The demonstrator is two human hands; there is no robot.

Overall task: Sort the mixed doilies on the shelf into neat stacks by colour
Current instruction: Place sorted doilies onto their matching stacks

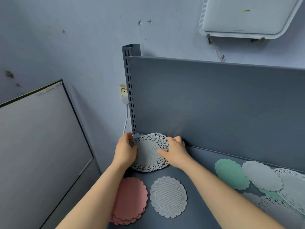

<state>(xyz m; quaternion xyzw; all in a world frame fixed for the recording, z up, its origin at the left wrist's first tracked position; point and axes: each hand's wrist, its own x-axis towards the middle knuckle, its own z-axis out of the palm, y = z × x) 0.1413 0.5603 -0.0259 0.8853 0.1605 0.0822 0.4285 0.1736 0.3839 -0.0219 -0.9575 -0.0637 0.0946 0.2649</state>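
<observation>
A stack of white lace doilies [149, 153] lies in the back left corner of the grey shelf [203, 162]. My left hand [125, 150] grips its left edge and my right hand [175, 152] presses on its right edge. In front of it lie a pink stack [131, 200] and a single white oval doily [168, 196]. At the right, a green doily [231, 173], a white scalloped doily [261, 176] and more white lace doilies [292, 187] overlap in a mixed pile, with another green one [272, 195] partly hidden beneath.
The shelf's back panel [214, 103] rises behind the stack, with a slotted upright post [130, 90] at its left end. A wall socket with a white cable [125, 113] sits behind the post. A large board [38, 146] leans left of the shelf. A white device [247, 15] hangs on the wall.
</observation>
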